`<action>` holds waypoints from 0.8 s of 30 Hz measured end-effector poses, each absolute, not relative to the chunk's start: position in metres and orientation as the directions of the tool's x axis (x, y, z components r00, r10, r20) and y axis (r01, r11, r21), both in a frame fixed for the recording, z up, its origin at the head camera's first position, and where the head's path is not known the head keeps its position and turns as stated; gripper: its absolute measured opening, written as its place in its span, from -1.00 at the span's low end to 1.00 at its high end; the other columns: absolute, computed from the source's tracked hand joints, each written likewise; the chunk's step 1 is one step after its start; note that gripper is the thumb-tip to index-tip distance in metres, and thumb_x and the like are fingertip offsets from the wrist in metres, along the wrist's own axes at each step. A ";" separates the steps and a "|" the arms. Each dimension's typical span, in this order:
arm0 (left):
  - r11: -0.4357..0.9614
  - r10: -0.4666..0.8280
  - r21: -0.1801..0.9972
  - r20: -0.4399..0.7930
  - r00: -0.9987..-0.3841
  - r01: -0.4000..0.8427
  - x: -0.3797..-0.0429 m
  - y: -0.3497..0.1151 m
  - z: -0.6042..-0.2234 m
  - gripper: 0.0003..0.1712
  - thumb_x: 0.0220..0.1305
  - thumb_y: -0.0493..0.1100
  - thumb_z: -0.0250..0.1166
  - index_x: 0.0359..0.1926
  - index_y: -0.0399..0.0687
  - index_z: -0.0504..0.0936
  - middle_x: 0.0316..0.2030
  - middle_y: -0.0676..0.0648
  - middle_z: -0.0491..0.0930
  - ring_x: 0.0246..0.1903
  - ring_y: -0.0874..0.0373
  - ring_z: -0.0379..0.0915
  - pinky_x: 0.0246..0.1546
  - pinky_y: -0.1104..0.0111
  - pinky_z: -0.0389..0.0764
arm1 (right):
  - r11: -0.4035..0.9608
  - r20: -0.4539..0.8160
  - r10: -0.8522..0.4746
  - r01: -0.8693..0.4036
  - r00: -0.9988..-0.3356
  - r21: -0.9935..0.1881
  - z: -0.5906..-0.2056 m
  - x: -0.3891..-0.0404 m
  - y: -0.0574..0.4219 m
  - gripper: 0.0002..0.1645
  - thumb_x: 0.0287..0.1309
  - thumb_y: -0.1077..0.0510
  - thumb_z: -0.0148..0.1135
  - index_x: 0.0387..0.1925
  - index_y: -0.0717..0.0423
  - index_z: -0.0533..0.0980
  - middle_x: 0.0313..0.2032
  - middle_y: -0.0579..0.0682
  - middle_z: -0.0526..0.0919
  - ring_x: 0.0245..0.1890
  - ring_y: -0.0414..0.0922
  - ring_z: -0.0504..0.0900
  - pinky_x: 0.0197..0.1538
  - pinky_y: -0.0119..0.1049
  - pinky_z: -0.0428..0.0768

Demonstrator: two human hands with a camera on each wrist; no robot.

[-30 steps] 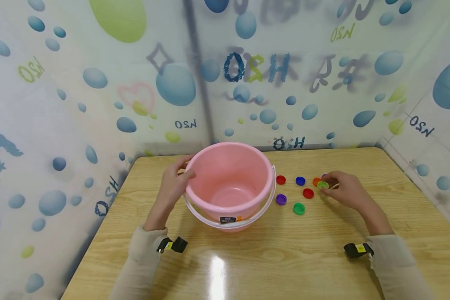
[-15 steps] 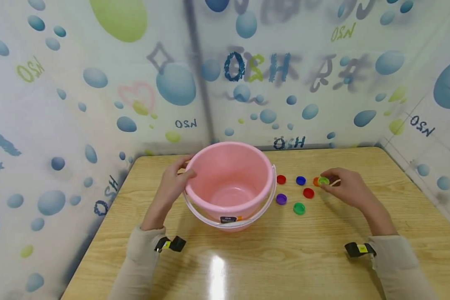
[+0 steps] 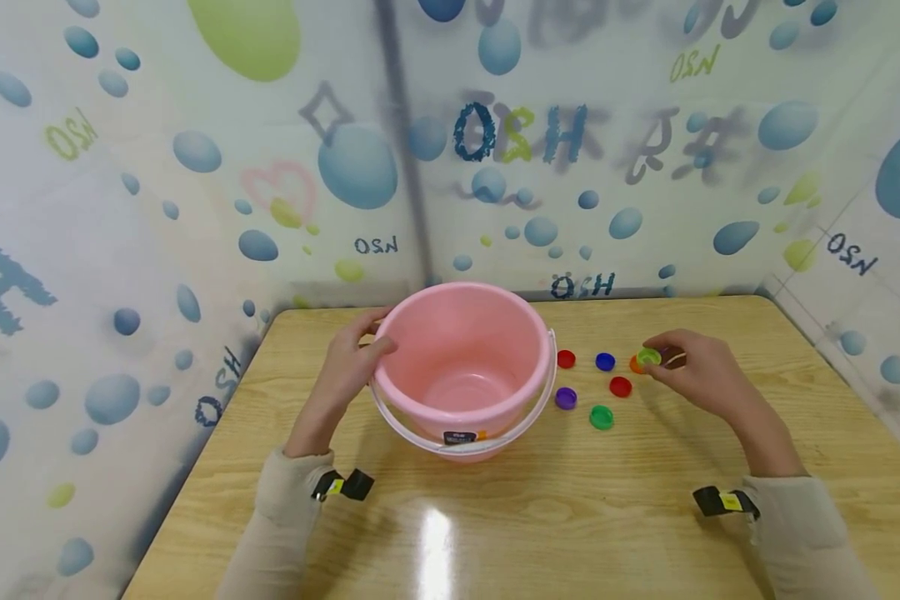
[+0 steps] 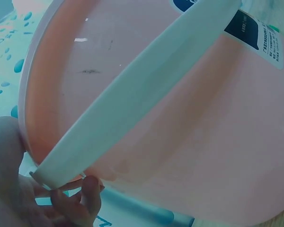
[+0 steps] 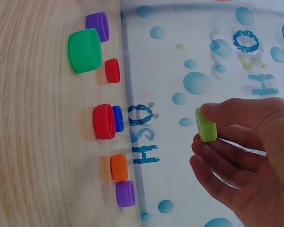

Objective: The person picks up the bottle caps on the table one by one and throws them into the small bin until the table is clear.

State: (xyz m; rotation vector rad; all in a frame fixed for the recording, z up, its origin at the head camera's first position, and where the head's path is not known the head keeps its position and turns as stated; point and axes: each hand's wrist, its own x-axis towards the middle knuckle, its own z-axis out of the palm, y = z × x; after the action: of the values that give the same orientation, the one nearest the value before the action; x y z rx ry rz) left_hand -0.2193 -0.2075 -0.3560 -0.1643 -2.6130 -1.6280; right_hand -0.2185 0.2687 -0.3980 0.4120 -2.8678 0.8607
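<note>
A pink bucket (image 3: 461, 350) stands tilted on the wooden table, its mouth facing me and its white handle (image 3: 468, 448) hanging down in front. My left hand (image 3: 348, 360) grips the left side of its rim, thumb inside; the left wrist view shows the fingers near the handle's end. Over the right of the table, my right hand (image 3: 696, 372) pinches a lime-green bottle cap (image 5: 207, 125) between thumb and fingers, held off the tabletop. Close below it lie an orange cap (image 5: 119, 167) and a purple cap (image 5: 126, 193).
Between bucket and right hand lie a green cap (image 3: 602, 417), a purple cap (image 3: 566, 398), a blue cap (image 3: 605, 362), a red cap (image 3: 621, 387) and another red cap (image 3: 566, 359) beside the bucket. A patterned curtain (image 3: 465, 167) closes off the table's back.
My right hand has raised the lime-green cap a little above the table. The left hand and the bucket stay in place; the head view has shifted slightly.
</note>
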 end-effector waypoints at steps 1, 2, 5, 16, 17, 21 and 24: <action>0.436 0.059 0.893 0.099 -0.993 0.114 -0.219 -0.208 -0.356 -0.43 0.36 -0.15 0.22 0.39 0.03 0.52 0.07 -0.26 0.55 -0.30 -0.01 0.67 -0.37 0.40 0.68 | 0.802 0.191 -0.223 -0.291 -0.956 -0.521 -0.397 -0.218 0.268 -0.58 0.24 0.18 0.42 0.06 0.34 0.62 -0.15 0.22 0.73 -0.17 0.11 0.72 -0.06 0.07 0.73; 0.436 0.058 0.893 0.093 -0.994 0.109 -0.220 -0.208 -0.356 -0.43 0.36 -0.15 0.22 0.38 0.04 0.52 0.08 -0.26 0.55 -0.30 -0.02 0.68 -0.38 0.39 0.68 | 0.803 0.191 -0.222 -0.290 -0.956 -0.521 -0.396 -0.217 0.268 -0.58 0.24 0.17 0.41 0.06 0.34 0.62 -0.15 0.22 0.73 -0.17 0.11 0.72 -0.06 0.08 0.73; 0.440 0.057 0.891 0.094 -0.994 0.109 -0.220 -0.208 -0.356 -0.44 0.35 -0.14 0.23 0.38 0.04 0.52 0.09 -0.26 0.55 -0.28 -0.04 0.68 -0.34 0.39 0.69 | 0.802 0.195 -0.225 -0.295 -0.955 -0.519 -0.393 -0.216 0.266 -0.58 0.25 0.16 0.41 0.07 0.33 0.62 -0.14 0.22 0.73 -0.17 0.12 0.73 -0.06 0.10 0.73; 0.453 0.066 0.882 0.108 -0.992 0.126 -0.219 -0.207 -0.356 -0.45 0.36 -0.13 0.20 0.37 0.04 0.52 0.06 -0.24 0.54 -0.30 -0.04 0.68 -0.34 0.35 0.71 | 0.795 0.241 -0.241 -0.334 -0.940 -0.507 -0.383 -0.209 0.261 -0.57 0.25 0.16 0.42 0.09 0.29 0.63 -0.10 0.23 0.73 -0.18 0.11 0.73 -0.05 0.14 0.72; 0.453 0.063 0.883 0.108 -0.992 0.125 -0.219 -0.207 -0.355 -0.45 0.36 -0.13 0.20 0.37 0.05 0.53 0.05 -0.23 0.54 -0.32 -0.05 0.68 -0.35 0.34 0.71 | 0.795 0.244 -0.242 -0.336 -0.939 -0.505 -0.382 -0.209 0.261 -0.57 0.25 0.15 0.42 0.09 0.28 0.64 -0.09 0.22 0.73 -0.18 0.11 0.73 -0.06 0.13 0.73; 0.450 0.058 0.885 0.105 -0.993 0.120 -0.218 -0.207 -0.355 -0.46 0.36 -0.11 0.21 0.36 0.08 0.53 0.04 -0.21 0.54 -0.32 -0.10 0.69 -0.37 0.33 0.72 | 0.795 0.262 -0.248 -0.350 -0.933 -0.495 -0.380 -0.209 0.260 -0.59 0.24 0.15 0.43 0.07 0.27 0.65 -0.11 0.20 0.74 -0.20 0.08 0.74 -0.08 0.10 0.73; 0.450 0.059 0.885 0.105 -0.993 0.120 -0.218 -0.207 -0.354 -0.46 0.36 -0.11 0.21 0.36 0.08 0.53 0.04 -0.20 0.54 -0.30 -0.12 0.68 -0.36 0.33 0.72 | 0.796 0.275 -0.253 -0.361 -0.928 -0.486 -0.380 -0.209 0.260 -0.59 0.23 0.16 0.44 0.06 0.27 0.66 -0.12 0.19 0.74 -0.21 0.06 0.74 -0.11 0.06 0.74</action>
State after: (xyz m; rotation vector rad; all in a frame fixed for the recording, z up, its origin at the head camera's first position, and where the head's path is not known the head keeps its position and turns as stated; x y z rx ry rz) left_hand -0.2177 -0.2069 -0.3542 -0.1627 -2.6242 -1.6097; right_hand -0.2086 0.2598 -0.3797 0.4813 -2.7886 0.8130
